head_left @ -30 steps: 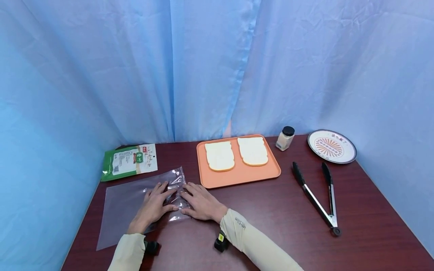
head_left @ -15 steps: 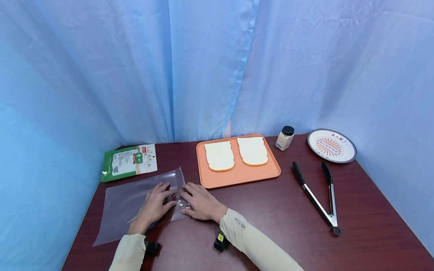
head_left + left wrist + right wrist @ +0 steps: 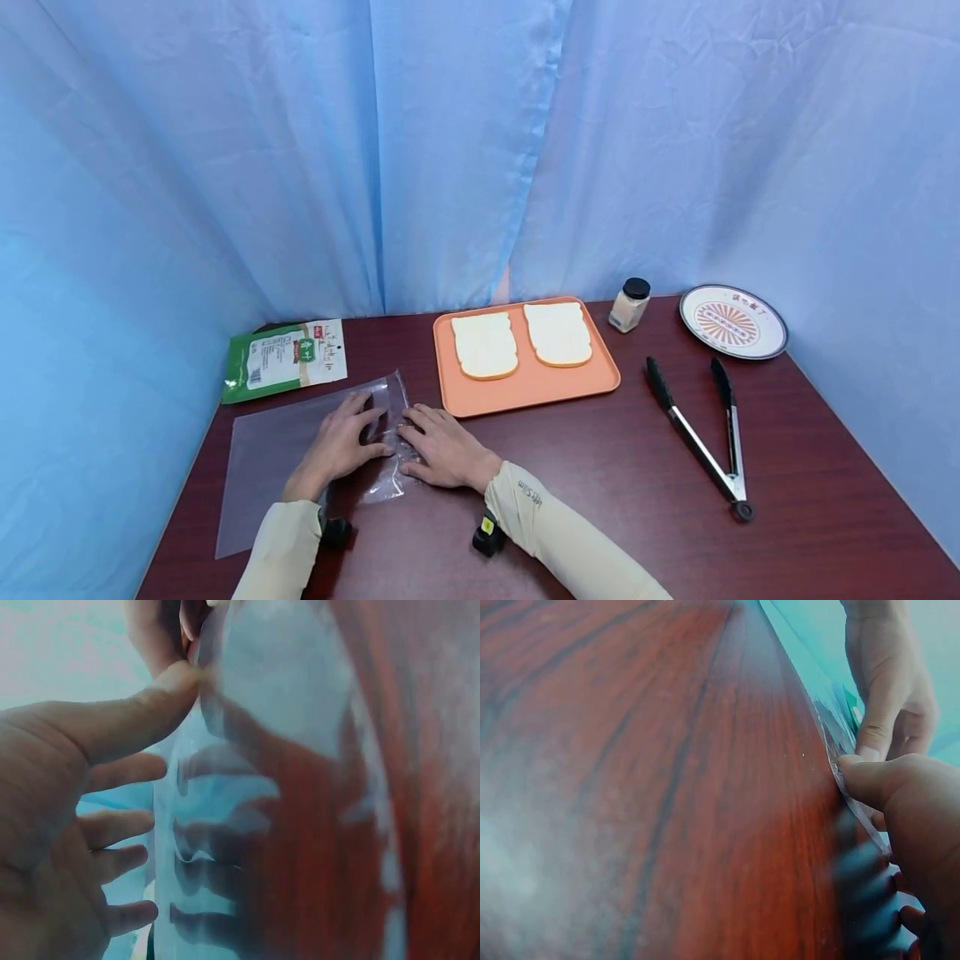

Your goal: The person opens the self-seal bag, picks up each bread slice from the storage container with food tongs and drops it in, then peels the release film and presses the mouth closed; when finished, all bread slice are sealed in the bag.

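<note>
A clear plastic bag [image 3: 262, 454] lies flat on the left part of the table, creased and shiny near its right edge. My left hand [image 3: 341, 437] rests over it with fingers spread, fingertips on the film in the left wrist view. At the bag's right edge, my right hand [image 3: 450, 446] touches the plastic with its fingertips and thumb. The thumb [image 3: 862, 776] of the right hand sits on the bag's edge in the right wrist view, close to the left hand [image 3: 889, 690]. Part of the bag is hidden under the left hand and forearm.
Behind the bag lies a green-and-white packet [image 3: 285, 358]. An orange tray [image 3: 532, 396] with two bread slices [image 3: 486, 346] stands at the back middle. Right of it are a black-lidded jar [image 3: 628, 307], a white plate [image 3: 761, 333] and spread tongs [image 3: 697, 442]. Blue curtains [image 3: 465, 150] enclose the table.
The left fingers have shifted slightly left, with thumb and forefinger wider apart. The bag's near edge and creases have moved a little under them. The right hand stays nearly in place.
</note>
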A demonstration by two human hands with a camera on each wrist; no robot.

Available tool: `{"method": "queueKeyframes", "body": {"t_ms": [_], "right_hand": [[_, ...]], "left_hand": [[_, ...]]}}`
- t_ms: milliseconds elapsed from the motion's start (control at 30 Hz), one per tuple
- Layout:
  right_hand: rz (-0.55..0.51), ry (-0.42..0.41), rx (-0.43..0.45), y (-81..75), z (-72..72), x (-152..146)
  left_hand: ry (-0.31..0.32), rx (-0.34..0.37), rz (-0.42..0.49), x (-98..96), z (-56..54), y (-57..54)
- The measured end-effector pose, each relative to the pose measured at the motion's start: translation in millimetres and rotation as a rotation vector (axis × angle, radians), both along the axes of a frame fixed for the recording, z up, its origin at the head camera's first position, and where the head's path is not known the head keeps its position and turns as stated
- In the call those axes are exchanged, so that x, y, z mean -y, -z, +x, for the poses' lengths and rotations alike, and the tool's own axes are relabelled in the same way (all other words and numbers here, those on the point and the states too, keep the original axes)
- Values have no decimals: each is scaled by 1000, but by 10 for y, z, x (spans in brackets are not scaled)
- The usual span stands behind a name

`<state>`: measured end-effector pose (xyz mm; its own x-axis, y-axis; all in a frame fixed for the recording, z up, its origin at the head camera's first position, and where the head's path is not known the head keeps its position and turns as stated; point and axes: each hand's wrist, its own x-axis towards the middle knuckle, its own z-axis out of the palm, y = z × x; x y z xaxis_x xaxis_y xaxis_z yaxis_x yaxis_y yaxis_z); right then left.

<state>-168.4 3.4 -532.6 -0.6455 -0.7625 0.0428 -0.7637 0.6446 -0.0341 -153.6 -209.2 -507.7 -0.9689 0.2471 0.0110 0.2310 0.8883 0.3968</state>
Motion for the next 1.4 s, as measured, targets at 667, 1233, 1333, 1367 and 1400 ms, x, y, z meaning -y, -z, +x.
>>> {"method": "queueKeyframes", "body": {"t_ms": [667,1233,1333,1367,1400], "right_hand": [[16,7,31,-19,-4,13],[9,3,26,-38,-23,5],[7,-2,30,-41,-17,6],[4,-4,31,-39,-17,7],[2,-5,34,-35,-15,7]], "left_hand": [[-6,-33,-23,8,13,54],[14,-36,-60,13,-20,35],[11,-82,-65,19,-17,47],[10,-97,-61,19,-16,51],[9,-111,-57,21,-15,57]]}}
